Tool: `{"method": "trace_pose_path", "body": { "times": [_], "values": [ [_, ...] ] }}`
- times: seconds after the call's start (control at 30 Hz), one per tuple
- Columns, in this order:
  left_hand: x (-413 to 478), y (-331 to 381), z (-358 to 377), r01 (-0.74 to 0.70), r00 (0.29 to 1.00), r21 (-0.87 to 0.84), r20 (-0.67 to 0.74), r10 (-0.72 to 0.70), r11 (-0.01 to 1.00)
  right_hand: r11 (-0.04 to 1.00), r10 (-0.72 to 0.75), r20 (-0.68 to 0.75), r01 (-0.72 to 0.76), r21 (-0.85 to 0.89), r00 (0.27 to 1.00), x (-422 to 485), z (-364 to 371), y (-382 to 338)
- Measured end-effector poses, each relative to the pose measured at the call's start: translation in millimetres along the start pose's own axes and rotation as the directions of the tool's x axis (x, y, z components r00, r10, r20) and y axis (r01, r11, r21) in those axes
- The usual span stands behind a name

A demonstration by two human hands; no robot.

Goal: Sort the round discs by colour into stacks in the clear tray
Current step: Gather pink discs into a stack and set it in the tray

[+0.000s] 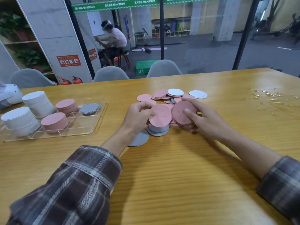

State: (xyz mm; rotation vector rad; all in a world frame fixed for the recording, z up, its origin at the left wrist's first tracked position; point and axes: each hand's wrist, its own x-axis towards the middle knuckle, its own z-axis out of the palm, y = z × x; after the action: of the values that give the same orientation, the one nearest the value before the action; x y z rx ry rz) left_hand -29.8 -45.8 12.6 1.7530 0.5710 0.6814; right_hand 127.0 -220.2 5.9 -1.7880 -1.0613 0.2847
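Right of the clear tray (90,132), well apart from it, we have both hands over the loose pile of discs (164,95). The left hand (139,114) pinches a pink disc (159,115) by its edge, fingers curled. The right hand (199,117) grips a second pink disc (182,113), thumb flat on its face. Whether more sit beneath, we can't tell.

Grey discs (158,129) lie just under the left hand. The tray is off to our left, its long side running across the table, and the left hand is nearer.

In the tray we see a front pink stack (54,122), a back pink stack (66,106) and a low grey stack (89,108) at the hands' end. Tall white stacks (20,120) stand at the opposite end. We reckon the pinks go leftward next.

The wooden table (162,176) has a wet-looking patch (267,96) far right of the tray. Grey chairs (164,69) and a glass wall stand beyond.
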Motion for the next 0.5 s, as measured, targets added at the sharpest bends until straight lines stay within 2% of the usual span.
{"method": "trace_pose_path", "body": {
  "times": [0.23, 0.5],
  "values": [
    [-9, -5, 14, -0.063, 0.997, 0.033, 0.040, 0.061, 0.997, 0.996, -0.018, 0.091, 0.011, 0.084, 0.996, 0, 4, 0],
    [-18, -1, 25, -0.113, 0.993, 0.098, -0.020, 0.116, 0.989, 0.989, -0.054, 0.158, 0.031, 0.148, 0.986, -1, 5, -2]
  ]
}}
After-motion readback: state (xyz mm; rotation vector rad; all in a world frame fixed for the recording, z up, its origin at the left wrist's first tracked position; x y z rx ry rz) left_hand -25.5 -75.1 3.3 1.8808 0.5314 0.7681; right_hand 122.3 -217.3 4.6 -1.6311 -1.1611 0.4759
